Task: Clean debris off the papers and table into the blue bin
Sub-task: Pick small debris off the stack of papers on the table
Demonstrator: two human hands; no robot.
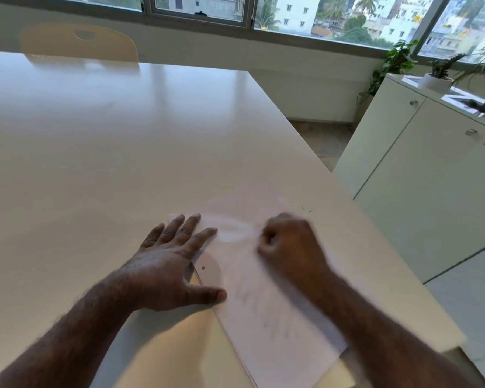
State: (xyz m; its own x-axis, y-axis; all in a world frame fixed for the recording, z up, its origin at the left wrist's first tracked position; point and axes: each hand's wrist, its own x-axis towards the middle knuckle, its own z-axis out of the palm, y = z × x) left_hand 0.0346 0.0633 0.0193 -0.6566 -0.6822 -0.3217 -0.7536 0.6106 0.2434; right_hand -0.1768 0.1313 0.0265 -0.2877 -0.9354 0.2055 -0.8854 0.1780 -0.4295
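A stack of white papers [266, 312] with faint pencil marks lies on the white table [109, 152] near its right edge. My left hand [171, 264] rests flat, fingers spread, on the papers' left edge, over a clear plastic piece [207, 271] with a small hole. My right hand [289, 242] is curled into a fist on the papers' upper part and is motion-blurred; whether it holds anything is hidden. A few tiny dark specks [306, 210] lie on the table just beyond the papers. No blue bin is in view.
The table's right edge runs diagonally close to the papers. A white cabinet [420, 163] with potted plants [440, 71] stands to the right across a floor gap. A wooden chair back [79, 42] is at the far left, below the windows.
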